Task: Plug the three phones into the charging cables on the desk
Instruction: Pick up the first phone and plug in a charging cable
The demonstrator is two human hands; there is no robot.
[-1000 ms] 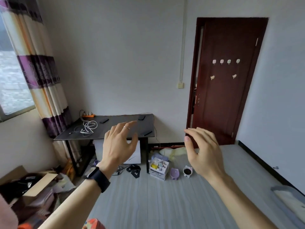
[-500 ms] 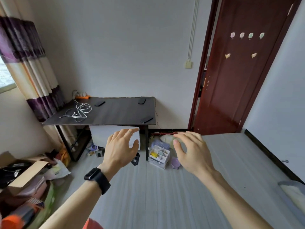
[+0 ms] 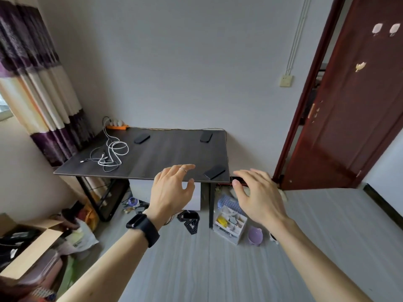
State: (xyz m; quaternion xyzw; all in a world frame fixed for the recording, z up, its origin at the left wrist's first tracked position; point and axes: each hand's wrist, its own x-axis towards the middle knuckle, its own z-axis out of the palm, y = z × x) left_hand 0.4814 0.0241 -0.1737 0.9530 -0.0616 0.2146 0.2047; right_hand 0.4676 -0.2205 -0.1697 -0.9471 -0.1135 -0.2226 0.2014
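Across the room at about twelve o'clock stands the desk [image 3: 165,158], dark-topped, pushed into the corner between curtain [image 3: 32,88] and door [image 3: 353,101], and everything the task needs lies on it. Three phones rest flat and well apart: one [image 3: 142,138] toward the back at eleven o'clock, one [image 3: 206,136] at the back right edge around one o'clock, and one [image 3: 214,171] at the near right corner, just beside the table edge. The cables [image 3: 109,154] sit coiled in a loose tangle at ten o'clock on the left half, their plug ends trailing toward the near left edge, and they run back to an orange power strip [image 3: 116,126] at the far left corner; that is likely why the cables bunch on that side, close to their supply. None of the phones touches a cable, so I judge that no phone is plugged in yet and the whole task remains. Both hands are raised in front of the body, empty, fingers spread and relaxed. The left hand [image 3: 169,192], with a ring and a black wristband [image 3: 142,228], overlaps the near desk edge in view, but I cannot tell whether it touches it; the right hand [image 3: 258,197] hangs at one o'clock, beside the near right corner. They seem held ready for reaching. Since the phones lie apart from the cables, each will probably need carrying leftward to a plug. Clutter covers the floor [image 3: 218,269] under the desk.
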